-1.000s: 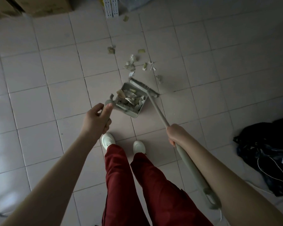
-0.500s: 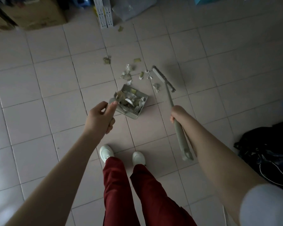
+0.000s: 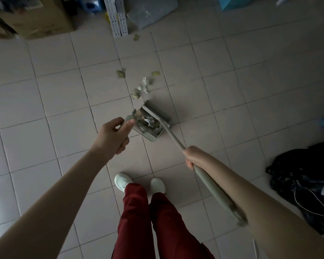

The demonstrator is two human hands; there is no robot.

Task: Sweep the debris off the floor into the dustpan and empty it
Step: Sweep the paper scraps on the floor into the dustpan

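A grey dustpan [image 3: 151,135] rests on the tiled floor ahead of my feet, partly filled with torn paper scraps. My left hand [image 3: 113,134] is shut on the dustpan's upright handle [image 3: 128,119]. My right hand [image 3: 194,156] grips the long grey broom handle [image 3: 173,139]. The broom head [image 3: 156,114] lies across the dustpan's open mouth. Loose debris [image 3: 141,88] sits on the floor just beyond the dustpan, with single scraps farther out, one scrap [image 3: 120,73] to the left, a second scrap [image 3: 155,73] to the right and a third scrap [image 3: 136,37] far off.
A cardboard box [image 3: 36,17] stands at the far left. White perforated rails [image 3: 117,17] and a grey plastic bag [image 3: 151,10] lie at the far edge. A black bag with white cables [image 3: 305,180] lies on the right. My white shoes [image 3: 123,181] stand below the dustpan.
The broom head has swung back from the floor right of the debris onto the dustpan's mouth, dragging scraps in. My right hand moved down and right. The left hand held the dustpan in place.
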